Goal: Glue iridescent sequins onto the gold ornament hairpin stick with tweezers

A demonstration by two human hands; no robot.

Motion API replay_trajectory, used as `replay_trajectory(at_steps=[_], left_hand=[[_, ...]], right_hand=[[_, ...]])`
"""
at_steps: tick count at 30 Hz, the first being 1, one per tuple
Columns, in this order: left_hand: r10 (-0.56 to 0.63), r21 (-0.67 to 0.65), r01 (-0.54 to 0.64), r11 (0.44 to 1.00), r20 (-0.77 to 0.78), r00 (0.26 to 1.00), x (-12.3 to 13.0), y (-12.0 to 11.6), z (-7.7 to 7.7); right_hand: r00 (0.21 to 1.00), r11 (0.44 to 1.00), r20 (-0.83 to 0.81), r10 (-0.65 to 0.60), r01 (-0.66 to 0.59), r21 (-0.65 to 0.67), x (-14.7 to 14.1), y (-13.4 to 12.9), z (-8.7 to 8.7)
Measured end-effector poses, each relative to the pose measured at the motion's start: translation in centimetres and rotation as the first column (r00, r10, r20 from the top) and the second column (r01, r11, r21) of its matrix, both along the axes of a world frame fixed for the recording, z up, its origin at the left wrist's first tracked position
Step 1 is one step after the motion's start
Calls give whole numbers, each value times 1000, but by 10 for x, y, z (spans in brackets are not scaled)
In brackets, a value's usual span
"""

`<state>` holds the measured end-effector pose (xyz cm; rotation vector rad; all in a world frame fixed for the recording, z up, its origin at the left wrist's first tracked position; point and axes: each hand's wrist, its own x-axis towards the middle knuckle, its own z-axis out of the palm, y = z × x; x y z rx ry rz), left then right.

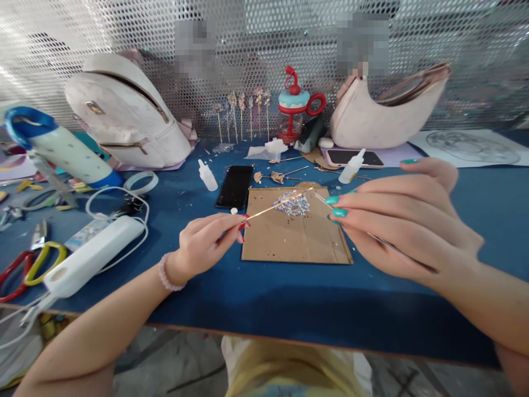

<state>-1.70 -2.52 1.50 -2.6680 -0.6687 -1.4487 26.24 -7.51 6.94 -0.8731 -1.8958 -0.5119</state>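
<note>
My left hand, closed in a pinch, holds a thin gold stick by its lower end. The stick slants up to the right over a piece of brown cardboard. On that cardboard lies a pile of small shiny multicoloured beads or stones. Slim metal tweezers are gripped in my right hand, their tips close to the stick's far end. Whether the tips touch the stick or hold a bead is too small to tell.
Behind the cardboard are a black phone, two glue bottles and gold leaf-shaped pieces on sticks. Decorated sticks stand upright farther back. Scissors and a white power strip lie left. Two bags stand at the back.
</note>
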Motion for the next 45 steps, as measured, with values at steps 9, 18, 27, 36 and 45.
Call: replay_trajectory(at_steps=[9,18,27,36,45], left_hand=[[5,-40,-4,999,14,1000,1,1,-1],[71,-46,-69,997,58,996,1,3,-2],[158,-397,-142,907,6,987,4,10,-7],[74,-706,-38,707,20,997,6,17,-13],[-26,-807,115,580,122,992,6,18,-15]], right_hand=[[988,986,143,67,-87,140,3,9,4],[984,976,130,120,-141,167,2,19,-5],[993,998,-107,56,-57,-2,15,60,-15],[871,697,-433,-233,-161,-699,43,118,-72],[906,695,-338,-254,-71,-715,51,129,-90]])
